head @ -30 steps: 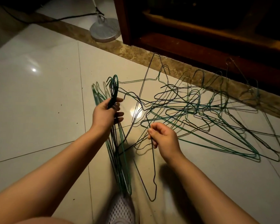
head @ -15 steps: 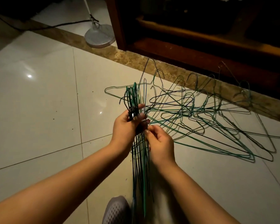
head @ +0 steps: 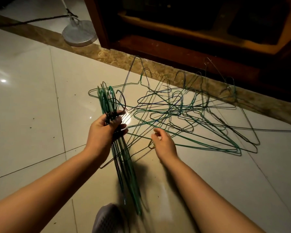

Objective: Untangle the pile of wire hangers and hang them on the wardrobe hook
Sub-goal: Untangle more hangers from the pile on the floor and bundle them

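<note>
Hangers sit in two lots. The left hand [head: 102, 132] has its fingers clamped round the necks of a bundle of green and dark wire hangers [head: 107, 101], hooks pointing toward the dark wooden wardrobe base [head: 175, 47], bodies trailing away from it twd a grey mesh shoe [head: 107, 219]. The tangled pile of thin green and black wire hangers [head: 183, 111] lies flat on the pale glossy floor tiles [head: 32, 106] just in front of that base, its far hooks reaching the brown marble strip [head: 107, 56] along the wardrobe foot. The pile's long axis runs roughly parallel to the wardrobe front. The right hand [head: 165, 142] hovers at the pile's near edge, on the side away from the wardrobe, fingers loosely curled and apart w/ nothing visibly held. A brownish wire end shows just under it; contact can't be told. From those fingers the tangle lies ahead, twd the wardrobe, and spreads off to the person's right, so the right hand is clearly the nearer one for the next pick, prob. one of the nearest green wires, while the left keeps the sorted lot. No wardrobe hook in view. A round silver stand base [head: 80, 33] sits beside the wardrobe's left corner.
</note>
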{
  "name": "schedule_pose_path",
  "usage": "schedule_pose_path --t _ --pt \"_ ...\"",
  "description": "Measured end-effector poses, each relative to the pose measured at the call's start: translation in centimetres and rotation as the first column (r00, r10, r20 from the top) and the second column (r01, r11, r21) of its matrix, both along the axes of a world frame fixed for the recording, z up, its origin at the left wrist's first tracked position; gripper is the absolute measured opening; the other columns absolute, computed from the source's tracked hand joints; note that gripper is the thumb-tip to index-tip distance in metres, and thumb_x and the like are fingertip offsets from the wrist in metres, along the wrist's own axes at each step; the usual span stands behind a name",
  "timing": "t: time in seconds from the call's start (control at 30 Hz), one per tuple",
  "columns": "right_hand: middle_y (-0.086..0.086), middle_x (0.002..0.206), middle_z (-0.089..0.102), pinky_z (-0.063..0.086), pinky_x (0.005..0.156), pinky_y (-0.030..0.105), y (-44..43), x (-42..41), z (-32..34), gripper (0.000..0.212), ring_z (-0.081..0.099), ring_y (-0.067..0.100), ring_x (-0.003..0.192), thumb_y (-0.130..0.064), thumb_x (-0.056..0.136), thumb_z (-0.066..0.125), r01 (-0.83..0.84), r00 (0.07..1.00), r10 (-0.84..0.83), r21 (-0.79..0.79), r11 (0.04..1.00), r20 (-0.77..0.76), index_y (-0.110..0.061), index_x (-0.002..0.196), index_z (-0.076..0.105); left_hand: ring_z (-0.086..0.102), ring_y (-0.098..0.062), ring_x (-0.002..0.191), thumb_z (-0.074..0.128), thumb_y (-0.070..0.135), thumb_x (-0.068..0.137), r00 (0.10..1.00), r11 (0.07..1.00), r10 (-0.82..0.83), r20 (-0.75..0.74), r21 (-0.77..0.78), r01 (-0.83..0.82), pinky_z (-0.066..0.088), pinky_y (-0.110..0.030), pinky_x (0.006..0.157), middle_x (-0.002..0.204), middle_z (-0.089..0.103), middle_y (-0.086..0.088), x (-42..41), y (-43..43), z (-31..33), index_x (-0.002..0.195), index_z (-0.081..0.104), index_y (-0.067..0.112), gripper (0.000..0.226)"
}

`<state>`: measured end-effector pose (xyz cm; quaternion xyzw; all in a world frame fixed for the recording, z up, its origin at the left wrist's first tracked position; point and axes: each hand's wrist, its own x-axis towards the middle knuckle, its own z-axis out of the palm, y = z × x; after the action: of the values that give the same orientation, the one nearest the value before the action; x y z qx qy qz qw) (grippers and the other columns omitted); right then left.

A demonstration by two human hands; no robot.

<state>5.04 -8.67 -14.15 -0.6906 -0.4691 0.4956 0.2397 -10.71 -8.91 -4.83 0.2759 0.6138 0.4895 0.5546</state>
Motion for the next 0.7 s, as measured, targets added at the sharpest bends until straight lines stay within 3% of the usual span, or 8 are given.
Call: schedule_pose_path --t 0.13,0.2,0.3,0.37,0.43,0.5,0.57,0.7 --pt "0.007 0.144 0.035 0.037 0.096 0.027 1.2 1.3 -1.6 0.042 0.044 0.025 0.125 -0.024 0.096 0.046 0.03 0.997 -0.024 -0.087 0.996 0.07 -0.022 0.138 0.042 0.058 -0.016 0.076 0.048 0.006 0.094 0.998 1.0 0.002 -0.066 0.002 -0.002 0.056 -0.027 0.067 0.085 0.057 -0.005 -1.2 -0.2 -0.6 0.095 0.064 0.017 0.02" --pt "0.006 0.144 0.036 0.04 0.089 0.028 2.1 1.1 -2.2 0.042 0.047 0.023 0.116 -0.024 0.095 0.046 0.088 0.995 -0.082 -0.12 0.989 0.05 -0.023 0.137 0.043 0.058 -0.017 0.076 0.048 0.006 0.093 0.996 1.0 0.013 -0.087 0.001 -0.013 0.056 -0.027 0.068 0.085 0.058 -0.005 -1.6 -0.2 -0.9 0.093 0.065 0.017 0.02" --pt "0.003 0.131 0.051 0.04 0.076 0.028 3.2 0.7 -3.3 0.04 0.047 0.019 0.093 -0.026 0.093 0.047 0.156 0.981 -0.175 -0.206 0.966 -0.081 -0.026 0.133 0.048 0.06 -0.021 0.08 0.048 0.005 0.093 0.996 0.999 0.037 -0.086 -0.011 -0.038 0.056 -0.032 0.074 0.086 0.059 -0.007 -2.0 -0.1 -1.1 0.092 0.064 0.016 0.02" --pt "-0.005 0.105 0.058 0.037 0.072 0.024 3.4 0.6 -3.5 0.038 0.047 0.012 0.083 -0.023 0.094 0.047 0.207 0.958 -0.246 -0.239 0.949 -0.15 -0.022 0.131 0.052 0.062 -0.023 0.083 0.048 0.005 0.093 0.995 0.998 0.06 -0.077 -0.021 -0.062 0.054 -0.035 0.078 0.088 0.059 -0.009 -2.3 -0.1 -1.2 0.092 0.064 0.016 0.02" --pt "-0.01 0.089 0.058 0.036 0.065 0.018 3.3 0.8 -3.3 0.029 0.046 0.004 0.072 -0.016 0.093 0.05 0.316 0.915 -0.351 -0.19 0.93 -0.198 -0.017 0.119 0.062 0.062 -0.023 0.085 0.047 0.005 0.093 0.994 0.996 0.083 -0.073 -0.031 -0.085 0.054 -0.035 0.079 0.089 0.06 -0.01 -2.4 -0.1 -1.2 0.093 0.063 0.015 0.019" --pt "-0.005 0.089 0.064 0.044 0.07 0.021 2.9 0.8 -3.0 0.017 0.052 0.007 0.074 -0.009 0.089 0.056 0.434 0.865 -0.454 -0.137 0.891 -0.213 -0.018 0.095 0.069 0.062 -0.023 0.085 0.047 0.005 0.094 0.993 0.995 0.094 -0.071 -0.038 -0.097 0.055 -0.034 0.078 0.09 0.061 -0.01 -2.6 0.0 -1.1 0.093 0.063 0.015 0.019" --pt "-0.001 0.078 0.062 0.046 0.064 0.02 2.2 0.6 -2.6 0.02 0.054 0.01 0.069 -0.001 0.086 0.059 0.514 0.796 -0.533 -0.145 0.845 -0.287 -0.019 0.077 0.059 0.062 -0.022 0.084 0.046 0.005 0.094 0.993 0.995 0.093 -0.074 -0.035 -0.096 0.055 -0.033 0.077 0.089 0.061 -0.009 -2.5 0.0 -1.1 0.093 0.063 0.016 0.019" --pt "0.005 0.076 0.054 0.045 0.047 0.011 1.6 0.1 -1.5 0.031 0.054 0.012 0.062 0.011 0.084 0.056 0.572 0.613 -0.617 -0.262 0.777 -0.493 -0.016 0.08 0.042 0.062 -0.02 0.082 0.047 0.006 0.094 0.993 0.995 0.095 -0.073 -0.014 -0.096 0.056 -0.03 0.075 0.089 0.061 -0.008 -2.2 0.0 -1.0 0.093 0.063 0.016 0.019"
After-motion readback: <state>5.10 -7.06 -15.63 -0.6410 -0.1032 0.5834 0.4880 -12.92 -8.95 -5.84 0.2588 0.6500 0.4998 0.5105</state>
